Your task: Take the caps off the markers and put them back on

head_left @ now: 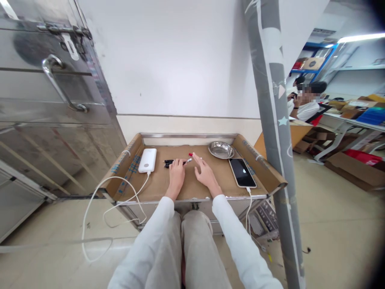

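On the cardboard-covered table (162, 186), my left hand (177, 175) is closed around a slim pen-like stick (188, 161) whose light tip points right. Several small black pen-like pieces (168, 163) lie just left of those fingers, partly covered by them. My right hand (205, 173) is close by on the right, fingers stretched out and thumb apart. A small red piece (190, 154) shows at its fingertips; whether they touch it I cannot tell. The fingers of both hands partly hide the small parts between them.
A white power bank (147, 160) with a white cable (134, 188) lies at left. At right are a round metal dish (221, 149) and a plugged-in phone (242, 172). A grey wrapped pipe (272, 120) stands beside the table. People (306, 106) sit in the background.
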Tool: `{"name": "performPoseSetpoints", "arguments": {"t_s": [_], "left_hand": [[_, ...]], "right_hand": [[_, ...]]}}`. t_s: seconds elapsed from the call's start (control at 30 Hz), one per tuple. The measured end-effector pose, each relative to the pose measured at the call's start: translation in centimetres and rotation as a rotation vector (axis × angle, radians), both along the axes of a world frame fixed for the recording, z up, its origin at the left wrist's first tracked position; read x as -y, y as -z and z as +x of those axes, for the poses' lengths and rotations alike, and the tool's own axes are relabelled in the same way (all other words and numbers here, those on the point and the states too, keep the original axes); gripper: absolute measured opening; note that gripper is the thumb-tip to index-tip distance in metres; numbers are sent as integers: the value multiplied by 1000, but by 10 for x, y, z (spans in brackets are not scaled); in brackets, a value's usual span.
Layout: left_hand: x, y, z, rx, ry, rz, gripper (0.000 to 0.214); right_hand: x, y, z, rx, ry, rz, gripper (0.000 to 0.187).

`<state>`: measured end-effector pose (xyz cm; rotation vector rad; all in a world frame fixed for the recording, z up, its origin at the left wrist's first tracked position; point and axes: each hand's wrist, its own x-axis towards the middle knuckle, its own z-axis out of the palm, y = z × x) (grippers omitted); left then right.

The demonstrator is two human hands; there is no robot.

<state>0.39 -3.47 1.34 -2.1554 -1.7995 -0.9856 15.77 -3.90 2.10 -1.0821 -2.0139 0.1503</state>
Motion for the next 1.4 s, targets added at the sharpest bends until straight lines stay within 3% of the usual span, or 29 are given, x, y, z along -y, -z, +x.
{"name": "performPoseSetpoints", "arguments": {"t_s": [0.13,0.27,0.43,0.7,0.93,1.23,1.4], "left_hand": [[18,1,-6,2,-239,-77,20],[24,4,-8,-2,-317,-83,24],[14,8,-10,72,-273,-84,25],[1,18,-7,247,-206,9,24],[8,13,-6,200,-170,21,21],[12,8,-5,175,-166,0,21],[1,9,7,-19,61,-34,21]], "right_hand": [[-4,6,0,-29,121,-20,58],[-11,14,5,-75,257,13,48],[-15,20,7,39,362,8,41],[-27,17,0,234,353,-8,38],[-41,19,-4,280,352,-30,39],[-34,14,0,251,321,9,31],[-36,17,4,214,489,10,25]]}}
